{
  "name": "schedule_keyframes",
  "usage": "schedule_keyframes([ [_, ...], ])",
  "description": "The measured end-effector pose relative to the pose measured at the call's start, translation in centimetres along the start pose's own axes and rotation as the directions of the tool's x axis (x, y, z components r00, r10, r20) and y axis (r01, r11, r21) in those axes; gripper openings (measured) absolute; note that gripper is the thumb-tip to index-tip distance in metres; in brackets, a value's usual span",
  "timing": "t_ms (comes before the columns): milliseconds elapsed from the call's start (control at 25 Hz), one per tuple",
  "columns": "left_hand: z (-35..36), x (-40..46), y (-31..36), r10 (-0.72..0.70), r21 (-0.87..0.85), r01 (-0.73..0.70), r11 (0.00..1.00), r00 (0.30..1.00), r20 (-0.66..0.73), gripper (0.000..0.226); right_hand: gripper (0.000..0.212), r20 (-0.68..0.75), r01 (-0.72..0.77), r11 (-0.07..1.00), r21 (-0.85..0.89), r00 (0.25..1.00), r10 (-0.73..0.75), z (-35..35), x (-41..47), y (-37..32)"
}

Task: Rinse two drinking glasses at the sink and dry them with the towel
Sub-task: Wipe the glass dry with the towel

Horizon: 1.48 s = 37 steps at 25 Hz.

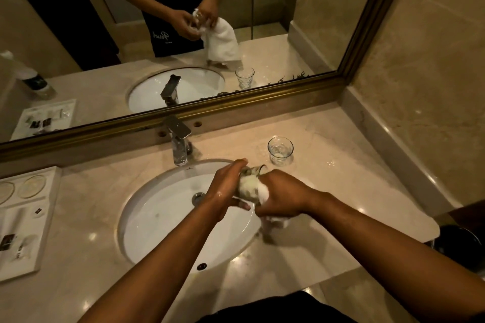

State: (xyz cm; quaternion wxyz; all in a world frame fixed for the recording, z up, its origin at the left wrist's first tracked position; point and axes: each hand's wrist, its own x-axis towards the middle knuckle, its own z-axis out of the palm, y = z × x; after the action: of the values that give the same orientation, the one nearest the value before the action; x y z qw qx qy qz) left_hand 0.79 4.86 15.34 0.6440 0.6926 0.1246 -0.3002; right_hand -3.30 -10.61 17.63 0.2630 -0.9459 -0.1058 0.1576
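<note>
Over the right rim of the white oval sink [147,220], my left hand [225,186] grips a clear drinking glass [249,181] lying on its side. A white towel [262,193] is stuffed into the glass's mouth. My right hand [283,194] holds the towel there, and the rest of the cloth hangs below that hand. A second clear glass [280,150] stands upright on the marble counter, behind and to the right of my hands, apart from them.
A chrome faucet [179,143] rises behind the sink, with no water seen running. A white amenity tray [23,220] lies at the counter's left. The gold-framed mirror [236,102] runs along the back. A dark bin [459,241] sits low at the right.
</note>
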Motion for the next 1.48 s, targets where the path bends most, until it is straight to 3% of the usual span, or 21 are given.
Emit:
schedule_keyframes([
  [40,0.3,-0.3,0.0,0.208,0.019,-0.207,0.978,0.977,-0.047,0.028,0.028,-0.008,-0.054,0.977,0.207,0.998,0.057,-0.4,0.3,0.5],
  [120,0.6,-0.4,-0.1,0.592,0.201,-0.564,0.801,0.797,-0.122,0.024,0.033,0.035,-0.095,0.852,0.515,0.995,0.090,-0.9,0.7,1.0],
  [160,0.6,0.0,-0.2,0.690,0.257,-0.646,0.718,0.709,-0.146,0.025,0.035,0.051,-0.097,0.803,0.588,0.995,0.083,-1.0,0.8,0.9],
  [240,0.7,0.7,0.1,0.705,0.278,-0.650,0.707,0.676,-0.214,0.026,0.037,0.066,-0.077,0.762,0.643,0.997,0.045,-1.0,0.6,0.5],
  [280,0.8,0.9,0.4,0.657,0.264,-0.602,0.753,0.710,-0.254,0.025,0.038,0.066,-0.052,0.773,0.633,0.998,0.013,-1.0,0.6,0.4],
  [360,0.9,1.2,1.0,0.453,0.167,-0.422,0.891,0.847,-0.278,0.024,0.046,0.063,-0.003,0.853,0.521,0.997,-0.035,-1.1,0.4,0.0],
  [440,0.7,1.2,1.0,0.133,0.057,-0.123,0.991,0.967,-0.217,0.023,0.054,0.099,0.017,0.969,0.245,0.994,-0.043,-1.1,0.4,-0.3],
  [480,0.5,1.3,0.8,-0.013,0.039,0.020,0.999,0.985,-0.170,0.023,0.055,0.139,0.030,0.998,0.059,0.990,-0.038,-0.9,0.5,-0.4],
  [560,0.0,1.4,0.2,-0.230,0.043,0.232,0.972,0.972,-0.050,0.017,0.049,0.193,0.129,0.954,-0.270,0.978,-0.078,-0.1,0.6,-0.5],
  [640,-0.5,1.2,-0.3,-0.378,0.029,0.377,0.926,0.920,0.099,0.018,0.045,0.127,0.272,0.862,-0.429,0.962,-0.241,1.1,0.7,0.0],
  [760,-2.2,1.6,-1.3,-0.477,-0.184,0.555,0.812,0.810,0.341,0.028,0.049,-0.166,0.315,0.805,-0.503,0.879,-0.447,2.0,0.4,2.1],
  [840,-3.2,1.5,-2.1,-0.424,-0.378,0.599,0.706,0.785,0.452,0.029,0.061,-0.387,0.190,0.884,-0.428,0.845,-0.369,1.9,0.3,3.4],
  [920,-3.4,1.2,-2.6,-0.328,-0.506,0.538,0.674,0.832,0.448,0.029,0.076,-0.512,0.017,0.978,-0.209,0.850,-0.124,1.8,0.2,3.7],
  [1000,-2.8,1.4,-2.6,-0.236,-0.568,0.414,0.711,0.902,0.362,0.027,0.096,-0.506,-0.090,0.995,0.031,0.857,0.093,2.1,0.4,3.5],
  [1120,-1.2,1.3,-2.2,-0.135,-0.651,0.286,0.703,0.953,0.272,0.031,0.109,-0.408,-0.009,0.950,0.311,0.902,0.142,3.4,-0.1,3.2],
  [1240,-0.1,1.0,-2.1,-0.117,-0.667,0.239,0.705,0.968,0.224,0.052,0.094,-0.373,0.079,0.868,0.490,0.919,0.126,4.6,-0.6,3.4],
  [1320,0.6,0.3,-2.0,-0.080,-0.581,0.127,0.804,0.991,0.105,0.057,0.082,-0.360,0.092,0.804,0.587,0.919,0.158,4.6,-1.0,3.7],
  [1400,1.4,-1.1,-1.9,0.042,-0.300,-0.047,0.953,0.999,-0.022,0.055,0.075,-0.316,0.092,0.727,0.681,0.932,0.178,4.0,-1.5,4.2],
  [1480,1.6,-2.6,-1.7,0.257,-0.009,-0.257,0.966,0.967,0.000,0.049,0.071,-0.292,0.095,0.656,0.749,0.936,0.198,3.1,-2.1,4.5],
])
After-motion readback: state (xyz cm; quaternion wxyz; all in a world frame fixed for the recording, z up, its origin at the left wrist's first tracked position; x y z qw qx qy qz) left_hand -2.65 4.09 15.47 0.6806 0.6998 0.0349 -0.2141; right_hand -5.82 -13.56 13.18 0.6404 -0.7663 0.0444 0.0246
